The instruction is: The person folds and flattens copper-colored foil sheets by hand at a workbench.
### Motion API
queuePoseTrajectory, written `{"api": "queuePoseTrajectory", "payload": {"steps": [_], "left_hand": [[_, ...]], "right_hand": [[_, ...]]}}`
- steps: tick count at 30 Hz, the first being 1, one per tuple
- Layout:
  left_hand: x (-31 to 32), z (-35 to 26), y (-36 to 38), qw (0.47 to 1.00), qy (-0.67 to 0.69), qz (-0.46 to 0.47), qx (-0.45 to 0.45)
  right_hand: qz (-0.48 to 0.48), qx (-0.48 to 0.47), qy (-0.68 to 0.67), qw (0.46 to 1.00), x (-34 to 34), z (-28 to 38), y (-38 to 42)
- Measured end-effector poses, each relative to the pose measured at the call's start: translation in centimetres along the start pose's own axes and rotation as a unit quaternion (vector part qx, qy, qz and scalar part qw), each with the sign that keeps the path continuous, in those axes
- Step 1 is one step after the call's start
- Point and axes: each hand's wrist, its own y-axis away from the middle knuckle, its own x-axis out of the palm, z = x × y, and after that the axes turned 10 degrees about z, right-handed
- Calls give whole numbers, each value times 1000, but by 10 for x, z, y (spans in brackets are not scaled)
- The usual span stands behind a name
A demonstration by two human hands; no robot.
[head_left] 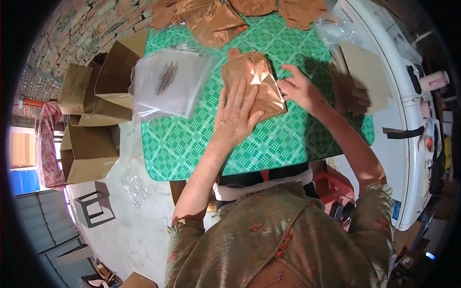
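My left hand (233,117) lies flat, fingers spread, on the lower left of a shiny copper-coloured foil piece (264,98). The piece rests on the green checked tablecloth (192,149), and bright glare covers its creased right half. My right hand (301,90) is at the right edge of the foil piece, with the index finger stretched out and the other fingers partly bent. Whether those fingertips touch the edge cannot be made out. Left of the foil piece is a stack of clear plastic bags (168,81) with dark printing.
More copper-coloured foil pieces (216,24) lie along the far edge. At the right are brown cardboard sheets (362,72) and crumpled clear plastic (333,29). Open cardboard boxes (91,151) stand left of the table. A white refrigerator-like cabinet (408,158) lies alongside the right edge.
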Motion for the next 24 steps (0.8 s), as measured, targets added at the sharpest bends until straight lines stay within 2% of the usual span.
{"api": "queuePoseTrajectory", "payload": {"steps": [2, 5, 8, 11, 14, 17, 20, 23, 24], "left_hand": [[-1, -1, 0, 1000, 0, 2, -2], [-1, -1, -1, 1000, -3, 4, -3], [1, -1, -1, 1000, -5, 6, -2], [2, 0, 0, 1000, -10, 5, 1], [2, 0, 0, 1000, -14, 8, 0], [3, 0, 0, 1000, -18, 12, -2], [3, 0, 0, 1000, -9, 6, -1], [0, -1, 0, 1000, -10, 15, -4], [1, -1, 0, 1000, -11, 15, -4]], "right_hand": [[-50, -79, 42, 995, 3, -13, 8], [-50, -126, 141, 981, 5, -15, 15], [-58, -74, 102, 990, 13, -14, 11], [-78, -70, 97, 990, 19, -12, -5], [-54, -20, 189, 980, 16, 5, -19], [-39, 22, 212, 976, 15, 14, -31], [-4, -6, 135, 991, 4, -36, -64], [73, 105, -5, 992, -3, 1, -56], [77, 112, 2, 991, -3, 1, -57]]}}
